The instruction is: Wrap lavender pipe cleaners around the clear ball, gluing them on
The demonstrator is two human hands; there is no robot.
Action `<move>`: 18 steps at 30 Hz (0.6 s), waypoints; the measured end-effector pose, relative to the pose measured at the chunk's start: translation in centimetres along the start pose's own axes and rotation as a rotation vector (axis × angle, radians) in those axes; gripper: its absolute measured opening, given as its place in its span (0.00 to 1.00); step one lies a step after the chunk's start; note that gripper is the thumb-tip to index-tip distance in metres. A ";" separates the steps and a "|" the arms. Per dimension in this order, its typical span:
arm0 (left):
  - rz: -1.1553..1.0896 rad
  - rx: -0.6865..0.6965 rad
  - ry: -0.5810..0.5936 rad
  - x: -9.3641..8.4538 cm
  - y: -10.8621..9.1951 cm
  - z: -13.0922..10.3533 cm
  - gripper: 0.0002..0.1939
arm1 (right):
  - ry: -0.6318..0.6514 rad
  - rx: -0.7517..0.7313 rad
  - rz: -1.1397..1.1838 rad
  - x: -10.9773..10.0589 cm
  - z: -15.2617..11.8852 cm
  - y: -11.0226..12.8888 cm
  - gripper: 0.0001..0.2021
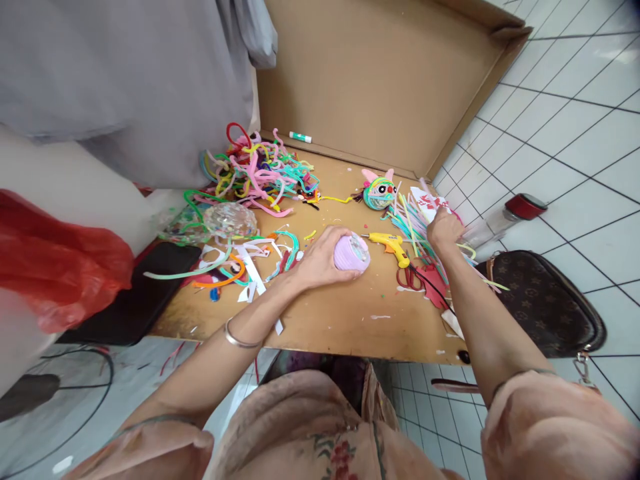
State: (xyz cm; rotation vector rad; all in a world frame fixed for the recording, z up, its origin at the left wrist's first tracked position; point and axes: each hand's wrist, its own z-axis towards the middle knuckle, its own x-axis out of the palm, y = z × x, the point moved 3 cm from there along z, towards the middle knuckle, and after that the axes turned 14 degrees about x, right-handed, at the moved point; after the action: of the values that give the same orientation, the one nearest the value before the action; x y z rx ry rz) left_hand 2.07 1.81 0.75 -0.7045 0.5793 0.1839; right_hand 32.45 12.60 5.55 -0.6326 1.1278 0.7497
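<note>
Head view: clasping lilac-wrapped clear piece [351,253] at frame centre with curled left hand [323,257].
Beside yellow glue gun [389,245], with room before front edge of tabletop [320,330]; poised by red-and-white paper [424,203] at right with right hand [445,229], hold unclear.

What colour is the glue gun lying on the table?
The glue gun is yellow; it shows best in the head view.
</note>
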 end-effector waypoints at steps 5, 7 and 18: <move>-0.032 -0.005 -0.021 -0.2 0.5 -0.1 0.36 | -0.135 -0.025 0.560 -4.7 -1.1 2.4 0.27; -0.049 -0.017 -0.031 -0.3 0.8 -0.1 0.36 | -0.110 -0.132 0.898 -6.4 -1.9 4.2 0.24; -0.058 -0.063 -0.054 -0.5 1.5 -0.3 0.36 | 0.422 -0.440 1.676 -6.5 -9.9 6.8 0.22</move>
State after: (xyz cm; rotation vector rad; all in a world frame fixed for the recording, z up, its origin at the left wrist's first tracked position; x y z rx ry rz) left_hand 1.00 2.70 0.01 -0.7740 0.5026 0.1672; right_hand 19.97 7.68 8.14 -0.0283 1.8211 2.4064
